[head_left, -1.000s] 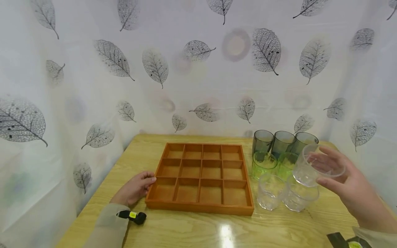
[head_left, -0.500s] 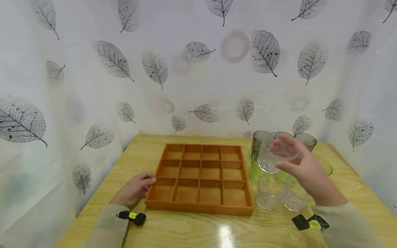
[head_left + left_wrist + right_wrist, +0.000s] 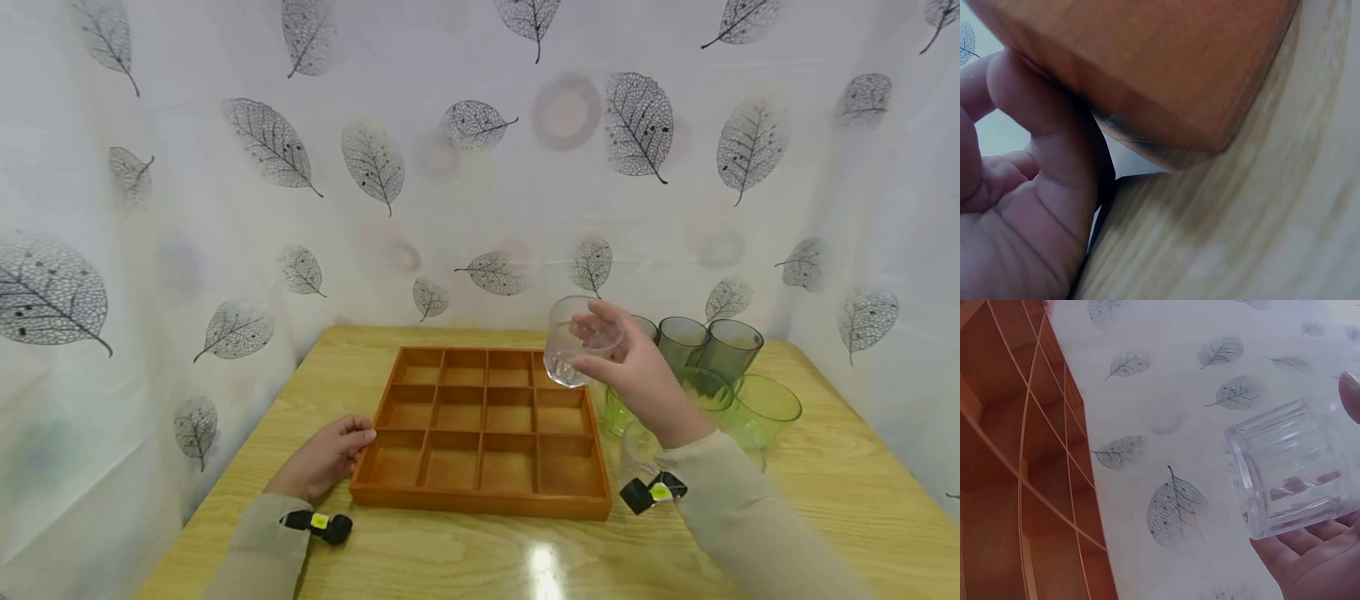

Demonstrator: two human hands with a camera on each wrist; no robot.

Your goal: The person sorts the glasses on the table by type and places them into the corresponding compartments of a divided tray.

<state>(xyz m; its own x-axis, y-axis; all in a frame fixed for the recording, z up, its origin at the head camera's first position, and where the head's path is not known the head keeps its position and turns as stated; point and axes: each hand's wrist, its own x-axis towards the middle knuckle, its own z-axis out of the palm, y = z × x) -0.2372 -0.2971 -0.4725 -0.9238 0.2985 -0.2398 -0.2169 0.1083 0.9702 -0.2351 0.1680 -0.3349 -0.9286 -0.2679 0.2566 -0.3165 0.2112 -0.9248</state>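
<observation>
A clear faceted drinking glass (image 3: pixel 562 337) is in the air over the back right corner of the wooden divided tray (image 3: pixel 480 502), tilted a little. My right hand (image 3: pixel 637 371) holds it from the right, thumb on the near side and fingers on the far side; the right wrist view shows the glass (image 3: pixel 1291 465) with nothing in it. Every compartment that I can see in the tray is bare. At the tray's left edge my left hand (image 3: pixel 322 457) grips the side wall, its thumb by the rim. Close up, its fingers (image 3: pixel 1054 119) touch the tray's side (image 3: pixel 1147 56).
Right of the tray stand several glasses: grey ones (image 3: pixel 731 350) at the back, green ones (image 3: pixel 772 404) before them. Nearest are clear glasses (image 3: pixel 636 442), partly behind my right forearm. A leaf-patterned curtain (image 3: pixel 480 200) closes off the back of the wooden table (image 3: pixel 450 558).
My right hand has carried the clear glass leftward and up, from above the group of glasses to the tray's back right corner. The left hand and the tray have stayed put.
</observation>
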